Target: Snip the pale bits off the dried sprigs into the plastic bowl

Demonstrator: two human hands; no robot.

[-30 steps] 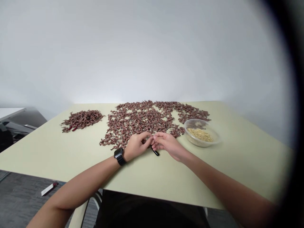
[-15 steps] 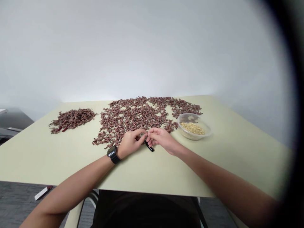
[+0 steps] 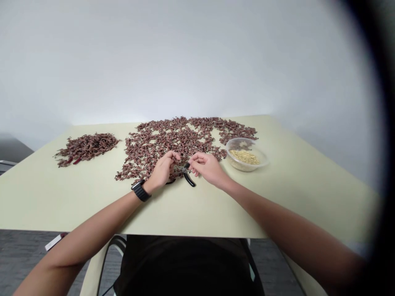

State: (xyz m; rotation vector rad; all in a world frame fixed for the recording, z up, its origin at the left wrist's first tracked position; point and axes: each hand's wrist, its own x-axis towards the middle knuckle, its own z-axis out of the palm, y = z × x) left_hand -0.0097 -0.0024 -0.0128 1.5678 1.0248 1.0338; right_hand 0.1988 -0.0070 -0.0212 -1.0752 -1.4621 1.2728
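Observation:
My left hand (image 3: 164, 168), with a black watch on the wrist, is curled with thumb and fingertips together at the near edge of the spread of small reddish-brown pieces (image 3: 173, 142). Facing it, my right hand (image 3: 207, 167) pinches its thumb and fingers together. Whatever is between the fingers of either hand is too small to make out. Between and below the hands lie pliers (image 3: 189, 179) with black curved handles and a metal head, partly hidden by the left hand.
A clear plastic bowl (image 3: 263, 159) holding small golden bits (image 3: 245, 156) stands right of my right hand. To the left is a heap of similar reddish-brown pieces (image 3: 88, 148). The pale table (image 3: 200, 213) meets a white wall at the back.
My hands have drawn apart; their fingertips were together before. The left hand moved left, uncovering more of the pliers. The whole view has shifted slightly.

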